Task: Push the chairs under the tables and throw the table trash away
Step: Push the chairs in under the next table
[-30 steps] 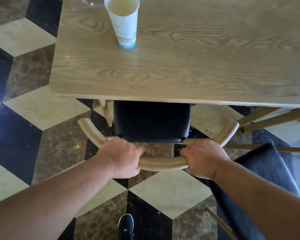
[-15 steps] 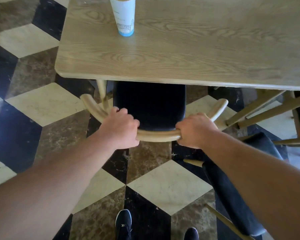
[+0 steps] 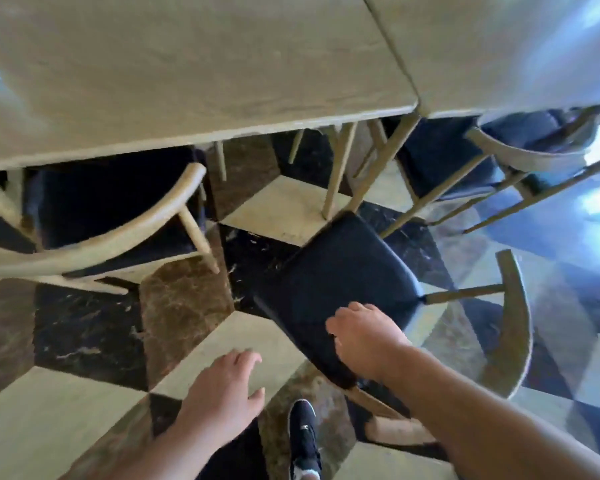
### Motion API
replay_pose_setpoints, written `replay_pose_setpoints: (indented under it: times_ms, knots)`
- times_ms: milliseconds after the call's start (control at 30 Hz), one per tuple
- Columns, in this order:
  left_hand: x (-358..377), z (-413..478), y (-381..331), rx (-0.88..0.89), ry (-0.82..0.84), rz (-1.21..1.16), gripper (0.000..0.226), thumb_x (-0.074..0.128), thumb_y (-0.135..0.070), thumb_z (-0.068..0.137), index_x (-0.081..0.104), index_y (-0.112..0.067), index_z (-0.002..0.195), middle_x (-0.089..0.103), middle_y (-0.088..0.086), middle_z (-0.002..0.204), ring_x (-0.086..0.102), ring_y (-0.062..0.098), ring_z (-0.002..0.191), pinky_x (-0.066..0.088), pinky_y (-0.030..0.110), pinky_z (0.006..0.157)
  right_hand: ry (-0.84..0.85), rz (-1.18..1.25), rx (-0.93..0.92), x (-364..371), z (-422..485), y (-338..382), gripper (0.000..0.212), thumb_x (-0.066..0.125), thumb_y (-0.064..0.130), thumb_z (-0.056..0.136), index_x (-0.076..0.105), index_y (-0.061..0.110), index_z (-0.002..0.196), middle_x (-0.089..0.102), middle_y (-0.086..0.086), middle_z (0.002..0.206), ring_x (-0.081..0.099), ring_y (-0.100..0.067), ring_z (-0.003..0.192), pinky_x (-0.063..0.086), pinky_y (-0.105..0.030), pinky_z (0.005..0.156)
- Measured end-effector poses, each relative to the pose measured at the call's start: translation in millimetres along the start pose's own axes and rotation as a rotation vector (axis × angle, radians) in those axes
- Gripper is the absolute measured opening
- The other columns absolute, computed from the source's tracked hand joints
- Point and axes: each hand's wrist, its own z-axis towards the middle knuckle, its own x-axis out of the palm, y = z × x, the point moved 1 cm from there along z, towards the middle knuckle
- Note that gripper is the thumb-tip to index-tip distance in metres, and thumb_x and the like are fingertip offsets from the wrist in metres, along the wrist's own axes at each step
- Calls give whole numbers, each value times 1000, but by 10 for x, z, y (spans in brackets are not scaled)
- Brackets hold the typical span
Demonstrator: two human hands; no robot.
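Note:
A wooden chair [image 3: 94,237] with a black seat stands at the left, its seat tucked under the light wooden table [image 3: 187,81]. A second chair with a black seat [image 3: 336,271] and a curved wooden backrest [image 3: 515,327] stands out from the table, turned at an angle. My right hand [image 3: 364,337] hovers over the near corner of that seat with its fingers apart, holding nothing. My left hand [image 3: 222,393] is open above the floor, apart from both chairs. The cup is out of view. The picture is blurred by motion.
A second table [image 3: 499,46] adjoins on the right, with a third chair [image 3: 520,150] partly under it. The floor is a checked pattern of black, brown and cream tiles. My black shoe [image 3: 303,434] stands by the angled chair's near leg.
Both hands have let go of the left chair's backrest, and that chair now sits under the table. The view has swung right; my right hand has moved over the angled chair's seat.

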Motion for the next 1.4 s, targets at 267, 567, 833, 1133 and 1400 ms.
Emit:
replay_pose_setpoints:
  times_ms: [267, 567, 833, 1133, 1400]
  knots:
    - [814, 940, -2532, 329, 131, 15, 50, 63, -50, 96, 48, -27, 138, 54, -2, 134, 57, 25, 116, 50, 45, 97, -40, -40, 254, 615, -1256, -2278, 46, 59, 17, 96, 56, 25, 142, 61, -1, 133, 55, -28, 128, 48, -44, 104]
    - [1568, 874, -3542, 284, 405, 220, 88, 70, -41, 92, 17, -24, 160, 57, 6, 140, 65, 34, 115, 57, 49, 92, 103, -303, 142, 1182, -1600, -2776, 52, 59, 34, 105, 44, 30, 154, 32, -9, 168, 2, -44, 161, 6, -70, 126]
    - [1159, 874, -3211, 214, 318, 291, 47, 66, -27, 93, 43, -26, 135, 67, 3, 101, 65, 32, 86, 51, 42, 71, 34, -290, 63, 953, -1299, -2459, 31, 62, 42, 101, 64, 30, 130, 64, 1, 128, 46, -36, 138, 9, -71, 125]
    - [457, 817, -1921, 74, 200, 341, 39, 65, -52, 91, 62, -29, 121, 72, 1, 112, 68, 32, 105, 48, 39, 79, 37, -167, -28, 535, -627, -1640, 26, 63, 40, 100, 64, 29, 123, 68, 3, 121, 57, -28, 126, 17, -66, 126]
    - [-385, 1189, -912, 101, 96, 399, 54, 61, -76, 86, 61, -28, 109, 71, -4, 99, 68, 27, 94, 37, 40, 73, 31, -160, 48, -9, 121, -1083, 31, 55, 43, 101, 64, 27, 127, 67, 0, 128, 57, -27, 129, 23, -60, 125]
